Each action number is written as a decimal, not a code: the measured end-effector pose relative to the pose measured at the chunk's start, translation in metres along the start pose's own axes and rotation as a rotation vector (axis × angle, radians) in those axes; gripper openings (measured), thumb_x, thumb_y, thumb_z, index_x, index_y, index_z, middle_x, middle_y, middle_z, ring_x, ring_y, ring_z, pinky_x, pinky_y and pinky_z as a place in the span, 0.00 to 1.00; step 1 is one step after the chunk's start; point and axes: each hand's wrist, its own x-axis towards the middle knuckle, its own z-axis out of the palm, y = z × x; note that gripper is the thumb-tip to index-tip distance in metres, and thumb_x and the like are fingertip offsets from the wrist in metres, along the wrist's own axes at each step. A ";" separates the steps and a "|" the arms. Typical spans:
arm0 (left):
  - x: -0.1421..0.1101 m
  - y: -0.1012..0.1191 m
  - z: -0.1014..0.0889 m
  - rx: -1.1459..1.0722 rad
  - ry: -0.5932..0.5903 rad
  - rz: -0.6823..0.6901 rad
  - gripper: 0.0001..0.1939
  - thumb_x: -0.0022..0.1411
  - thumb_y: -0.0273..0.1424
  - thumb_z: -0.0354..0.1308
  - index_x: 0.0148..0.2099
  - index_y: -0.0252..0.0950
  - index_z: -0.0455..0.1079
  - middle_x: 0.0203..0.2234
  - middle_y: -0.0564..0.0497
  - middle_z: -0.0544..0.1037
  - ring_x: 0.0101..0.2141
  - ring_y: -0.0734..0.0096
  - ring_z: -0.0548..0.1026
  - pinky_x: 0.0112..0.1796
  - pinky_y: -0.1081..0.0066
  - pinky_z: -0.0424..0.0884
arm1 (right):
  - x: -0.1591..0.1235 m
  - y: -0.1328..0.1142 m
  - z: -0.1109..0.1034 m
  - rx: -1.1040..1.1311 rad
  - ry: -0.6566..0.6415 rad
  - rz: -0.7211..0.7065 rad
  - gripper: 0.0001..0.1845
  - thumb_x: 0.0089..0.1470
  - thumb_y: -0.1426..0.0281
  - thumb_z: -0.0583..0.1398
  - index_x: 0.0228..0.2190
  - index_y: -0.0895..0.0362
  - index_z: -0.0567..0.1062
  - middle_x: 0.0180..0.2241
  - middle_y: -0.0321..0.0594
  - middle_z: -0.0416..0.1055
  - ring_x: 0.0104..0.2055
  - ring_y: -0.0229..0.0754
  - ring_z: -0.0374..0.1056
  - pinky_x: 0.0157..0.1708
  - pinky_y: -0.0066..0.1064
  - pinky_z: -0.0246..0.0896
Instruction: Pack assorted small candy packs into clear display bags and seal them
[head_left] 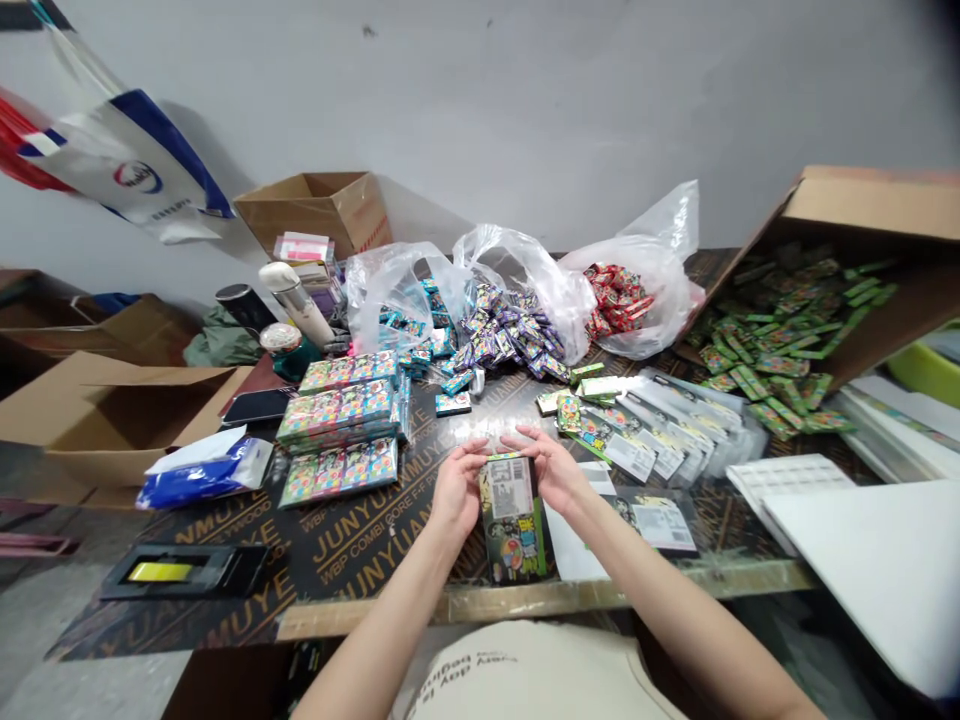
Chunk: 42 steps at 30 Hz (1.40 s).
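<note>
My left hand [454, 492] and my right hand [553, 470] both grip the top end of a clear packet [514, 520] with a white barcode label and colourful printed cards inside. The packet lies upright in front of me on the dark printed board [352, 545]. Fingers of both hands curl round its upper corners. To the right, a row of similar labelled packets [637, 440] is fanned out. To the left stand stacks of colourful card sheets [341, 425].
Three plastic bags of small packs, blue [409, 300], purple [510, 330] and red [622, 295], sit at the back. A tipped carton [862, 260] spills green packs at the right. Open cardboard boxes [127, 420], flasks [296, 300], a tape dispenser [180, 572] and white sheets [870, 550] surround the board.
</note>
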 end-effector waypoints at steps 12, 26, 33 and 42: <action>0.011 0.024 -0.005 0.517 -0.182 0.179 0.11 0.40 0.33 0.66 0.27 0.31 0.74 0.19 0.52 0.75 0.20 0.76 0.69 0.24 0.76 0.62 | -0.002 -0.008 -0.020 -0.550 -0.062 -0.416 0.12 0.42 0.63 0.64 0.27 0.58 0.78 0.26 0.39 0.75 0.28 0.40 0.68 0.32 0.32 0.62; 0.001 0.036 -0.004 0.916 -0.336 0.436 0.08 0.50 0.33 0.60 0.26 0.33 0.73 0.21 0.50 0.75 0.25 0.71 0.71 0.28 0.74 0.66 | -0.007 -0.023 -0.025 -0.678 -0.221 -0.461 0.10 0.44 0.64 0.63 0.24 0.59 0.76 0.23 0.37 0.72 0.26 0.36 0.66 0.29 0.29 0.61; -0.001 0.040 0.003 1.047 -0.403 0.566 0.07 0.51 0.32 0.59 0.26 0.34 0.73 0.22 0.49 0.75 0.25 0.71 0.71 0.27 0.74 0.65 | -0.008 -0.018 -0.033 -0.679 -0.182 -0.484 0.12 0.44 0.61 0.62 0.26 0.58 0.76 0.24 0.38 0.73 0.27 0.38 0.67 0.30 0.30 0.63; -0.002 0.028 0.002 1.228 -0.568 0.736 0.10 0.58 0.27 0.53 0.39 0.39 0.74 0.30 0.49 0.74 0.31 0.71 0.71 0.33 0.73 0.65 | -0.010 -0.033 -0.055 -0.971 -0.281 -0.584 0.15 0.56 0.62 0.52 0.38 0.53 0.76 0.41 0.40 0.73 0.45 0.44 0.66 0.47 0.37 0.57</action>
